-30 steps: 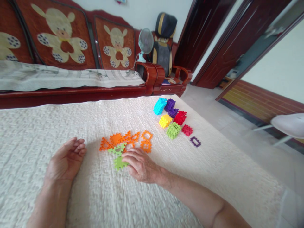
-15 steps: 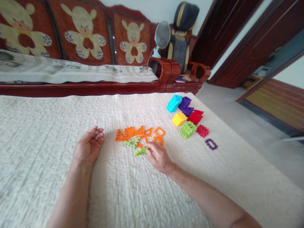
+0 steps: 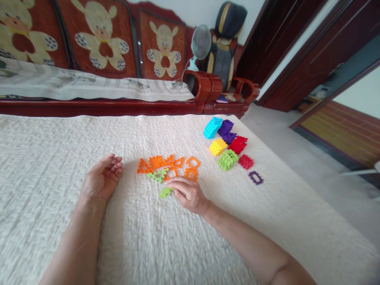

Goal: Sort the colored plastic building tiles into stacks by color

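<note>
My right hand pinches a light-green interlocking plastic piece between thumb and fingers, low over the cloth. Just beyond it lies a green triangular piece with toothed edges. Behind and around that are several orange pieces, among them a solid square, a triangle frame and a window-like square. My right fingers partly cover one orange square frame. My left hand rests on its side on the cloth, left of the orange pieces. Its fingers curl loosely and hold nothing.
Stacked pieces stand at the right: light blue, purple, yellow, green and red. A smaller red stack and a purple square frame lie nearer the right edge of the white quilted cloth. A wooden sofa stands behind.
My right hand has shifted slightly left and tilted the green piece, so more of its flat face shows. The whole view has swung a little. My left hand keeps its pose.
</note>
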Demonstrator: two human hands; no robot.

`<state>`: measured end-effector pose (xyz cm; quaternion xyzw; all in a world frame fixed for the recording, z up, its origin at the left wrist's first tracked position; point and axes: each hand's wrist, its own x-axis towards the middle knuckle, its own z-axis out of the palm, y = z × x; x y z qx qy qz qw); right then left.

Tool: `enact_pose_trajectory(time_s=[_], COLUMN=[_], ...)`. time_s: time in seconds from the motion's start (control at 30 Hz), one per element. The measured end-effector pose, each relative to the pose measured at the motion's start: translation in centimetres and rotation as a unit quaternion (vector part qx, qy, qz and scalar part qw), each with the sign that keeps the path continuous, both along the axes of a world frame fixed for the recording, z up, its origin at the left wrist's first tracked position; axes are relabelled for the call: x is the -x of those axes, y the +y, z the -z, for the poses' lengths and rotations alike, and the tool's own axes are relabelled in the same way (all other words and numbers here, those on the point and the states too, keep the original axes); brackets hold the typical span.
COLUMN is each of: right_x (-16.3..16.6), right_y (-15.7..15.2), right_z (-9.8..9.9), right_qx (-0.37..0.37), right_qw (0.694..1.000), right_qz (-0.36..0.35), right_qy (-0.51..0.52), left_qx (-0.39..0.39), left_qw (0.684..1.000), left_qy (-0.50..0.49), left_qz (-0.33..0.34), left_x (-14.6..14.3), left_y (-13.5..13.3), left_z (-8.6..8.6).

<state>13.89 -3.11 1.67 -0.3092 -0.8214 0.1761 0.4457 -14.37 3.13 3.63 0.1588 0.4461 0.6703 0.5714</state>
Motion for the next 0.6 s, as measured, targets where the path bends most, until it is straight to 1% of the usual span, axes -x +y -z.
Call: enact_pose_trajectory(time_s=[0.1,0.2,0.3,0.37,0.4,0.43,0.5,0.53,0.6], right_x=[0.2,0.5,0.8,0.9,1.0,1.0,1.1,1.1,1.2], right_y=[0.2,0.5,0.7,0.9,1.0,1.1,1.2,1.3,1.4], right_z=[0.7,1.4,1.8,2.0,2.0,2.1,2.2,2.2,2.2], right_qx=[-0.002,-0.007,-0.013,-0.016,-0.018,-0.019,-0.019,-0.02,-0.022], right_qw=[1.0,0.999,0.998,0.998,0.997,0.997,0.997,0.997,0.996], right_qz=[0.008,0.016,0.032,0.036,0.036,0.037,0.037,0.038,0.045], right_qy=[-0.015,-0.044,-0.056,-0.058,-0.059,-0.061,-0.063,-0.064,-0.069], left_qx=[-0.002,-0.019,-0.029,-0.025,-0.022,-0.015,0.001,0.012,0.02], left_qw=[1.0,0.999,0.993,0.983,0.969,0.946,0.915,0.892,0.854], left_qy=[0.01,0.045,0.11,0.18,0.244,0.325,0.404,0.451,0.52], left_qz=[0.002,-0.001,-0.014,-0.023,-0.027,-0.018,-0.012,-0.006,0.004], left_x=[0.0,-0.3,-0.9,-1.4,-1.7,-1.9,-2.5,-2.7,-3.2], left_y=[-0.1,-0.3,-0.5,-0.5,-0.4,-0.4,-0.6,-0.9,-2.1], left_z=[0.0,0.0,0.3,0.6,0.7,0.8,0.9,0.9,0.8])
